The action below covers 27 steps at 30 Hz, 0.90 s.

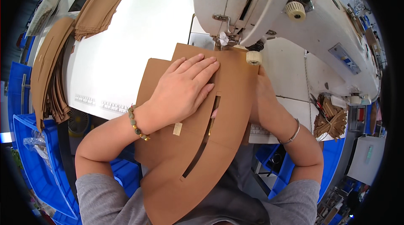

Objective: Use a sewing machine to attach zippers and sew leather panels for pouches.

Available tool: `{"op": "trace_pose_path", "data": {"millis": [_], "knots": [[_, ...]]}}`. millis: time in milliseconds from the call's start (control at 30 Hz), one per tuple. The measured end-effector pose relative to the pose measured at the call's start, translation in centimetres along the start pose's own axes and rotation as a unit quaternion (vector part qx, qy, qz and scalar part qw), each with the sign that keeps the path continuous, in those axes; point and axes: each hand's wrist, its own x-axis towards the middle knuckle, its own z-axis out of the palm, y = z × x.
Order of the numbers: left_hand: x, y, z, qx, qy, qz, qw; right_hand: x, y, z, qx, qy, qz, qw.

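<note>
A brown leather-like panel [223,141] lies across the machine bed and hangs down toward my lap. It has a long narrow slot, in which a strip of gold zipper teeth [210,126] shows. My left hand [183,84] rests flat on the panel, fingers stretched toward the needle area. My right hand [263,96] is at the panel's right edge, mostly beneath it; a fingertip shows through the slot, but its other fingers are hidden. The white sewing machine [269,10] stands over the panel's far edge, its presser foot [219,45] close to it. A small tan tape piece [178,128] sticks to the panel.
Stacked brown pieces [105,6] lie at the far left, with longer slotted panels [50,65] draped over the table's left edge. A bundle of small brown pieces [331,117] sits at right. Blue bins [38,153] stand below the white table [139,23].
</note>
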Motion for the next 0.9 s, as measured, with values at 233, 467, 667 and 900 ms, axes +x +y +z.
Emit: {"op": "trace_pose_path", "data": {"millis": [233, 467, 667, 900], "knots": [[0.2, -0.2, 0.6, 0.03, 0.015, -0.001, 0.999, 0.0, 0.1, 0.4, -0.002, 0.025, -0.026, 0.999], [1.5, -1.5, 1.1, 0.042, 0.036, 0.002, 0.998, 0.1, -0.1, -0.1, -0.027, 0.0, -0.016, 0.999], [4.3, -3.7, 1.4, 0.057, 0.087, -0.007, 0.995, 0.3, -0.3, -0.4, -0.026, -0.004, -0.019, 0.999], [6.1, -5.2, 1.5, 0.053, 0.102, -0.011, 0.993, 0.7, -0.7, -0.9, 0.01, -0.017, 0.013, 1.0]]}}
